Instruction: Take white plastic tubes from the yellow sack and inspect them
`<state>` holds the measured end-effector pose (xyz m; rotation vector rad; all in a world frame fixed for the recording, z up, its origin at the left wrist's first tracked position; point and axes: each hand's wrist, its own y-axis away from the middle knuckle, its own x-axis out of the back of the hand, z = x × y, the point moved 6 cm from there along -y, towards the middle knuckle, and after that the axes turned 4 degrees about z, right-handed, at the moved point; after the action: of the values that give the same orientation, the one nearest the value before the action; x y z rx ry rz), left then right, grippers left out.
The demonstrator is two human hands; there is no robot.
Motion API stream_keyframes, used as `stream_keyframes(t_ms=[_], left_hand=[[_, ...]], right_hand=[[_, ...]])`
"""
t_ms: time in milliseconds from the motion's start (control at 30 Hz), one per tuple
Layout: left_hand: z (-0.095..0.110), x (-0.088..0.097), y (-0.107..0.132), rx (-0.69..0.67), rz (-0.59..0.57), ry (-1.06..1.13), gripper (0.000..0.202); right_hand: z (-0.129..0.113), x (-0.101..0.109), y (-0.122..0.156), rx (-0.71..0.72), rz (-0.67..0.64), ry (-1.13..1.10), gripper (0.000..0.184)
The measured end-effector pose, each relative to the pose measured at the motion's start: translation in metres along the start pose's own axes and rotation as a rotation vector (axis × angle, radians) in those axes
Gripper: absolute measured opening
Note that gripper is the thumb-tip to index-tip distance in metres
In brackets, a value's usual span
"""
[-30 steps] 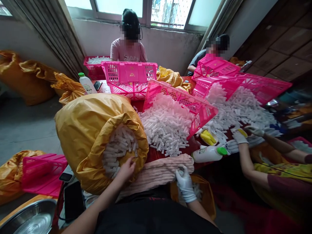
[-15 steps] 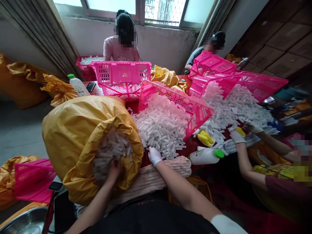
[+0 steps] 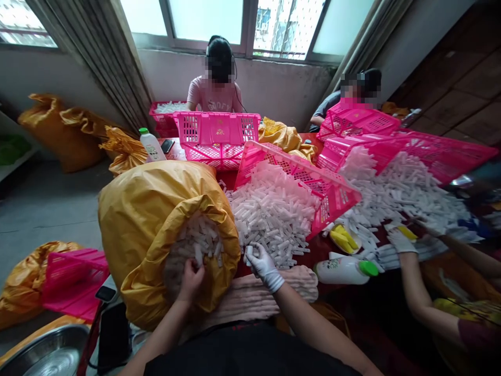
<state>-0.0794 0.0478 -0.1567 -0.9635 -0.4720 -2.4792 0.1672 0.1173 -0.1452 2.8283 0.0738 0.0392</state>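
My bare left hand reaches into the mouth of a big yellow sack full of small white tubes, its fingers curled around some of them. My right hand, in a white glove, pinches white tubes at the near edge of a pile spilling from a tipped pink basket. A pink ribbed towel lies just under both hands.
A white bottle with a green cap lies to the right, near a dish of yellow pieces. Another person's gloved hands work at a second tube pile. Two more people sit behind pink baskets. A steel bowl sits lower left.
My right hand moved up from my lap to the edge of the tube pile and closed on tubes. My left hand stayed in the sack's mouth.
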Motion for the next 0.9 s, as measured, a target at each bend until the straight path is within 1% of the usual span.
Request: stream_keyframes(t_ms=[67, 133, 200, 233, 300, 367, 433, 467, 533, 567, 600, 633, 733, 833, 900], left_hand=[[0.016, 0.001, 0.019, -0.092, -0.109, 0.119, 0.020], [0.034, 0.003, 0.039, -0.168, -0.222, 0.195, 0.028], [0.049, 0.008, 0.053, -0.198, -0.294, 0.206, 0.035], [0.057, 0.012, 0.058, -0.205, -0.317, 0.209, 0.038], [0.071, 0.017, 0.065, -0.221, -0.351, 0.231, 0.042], [0.084, 0.021, 0.070, -0.239, -0.398, 0.275, 0.047], [0.092, 0.022, 0.075, -0.243, -0.469, 0.331, 0.052], [0.096, 0.022, 0.077, -0.237, -0.506, 0.364, 0.054], [0.102, 0.024, 0.080, -0.239, -0.559, 0.428, 0.057], [0.106, 0.025, 0.082, -0.259, -0.577, 0.444, 0.056], [0.110, 0.027, 0.083, -0.296, -0.589, 0.444, 0.054], [0.114, 0.028, 0.085, -0.344, -0.596, 0.428, 0.050], [0.124, 0.032, 0.087, -0.474, -0.600, 0.350, 0.042], [0.128, 0.035, 0.087, -0.491, -0.564, 0.333, 0.039], [0.130, 0.032, 0.090, -0.464, -0.586, 0.386, 0.038]], right_hand=[[-0.028, -0.012, 0.010, -0.054, -0.019, -0.256, 0.047], [-0.059, -0.025, 0.021, -0.072, -0.061, -0.469, 0.050], [-0.085, -0.037, 0.032, -0.055, -0.105, -0.548, 0.047], [-0.094, -0.043, 0.038, -0.057, -0.129, -0.556, 0.045], [-0.104, -0.051, 0.047, -0.058, -0.136, -0.554, 0.044], [-0.107, -0.056, 0.056, -0.024, -0.098, -0.553, 0.042], [-0.108, -0.057, 0.065, 0.075, -0.055, -0.513, 0.035], [-0.109, -0.059, 0.070, 0.134, -0.069, -0.464, 0.031], [-0.110, -0.064, 0.081, 0.233, -0.160, -0.337, 0.021], [-0.110, -0.066, 0.086, 0.269, -0.206, -0.287, 0.020], [-0.110, -0.066, 0.089, 0.292, -0.234, -0.258, 0.024], [-0.109, -0.064, 0.091, 0.305, -0.237, -0.255, 0.028], [-0.105, -0.056, 0.088, 0.301, -0.160, -0.346, 0.033], [-0.096, -0.052, 0.086, 0.265, -0.092, -0.429, 0.033], [-0.091, -0.052, 0.089, 0.247, -0.073, -0.438, 0.036]])
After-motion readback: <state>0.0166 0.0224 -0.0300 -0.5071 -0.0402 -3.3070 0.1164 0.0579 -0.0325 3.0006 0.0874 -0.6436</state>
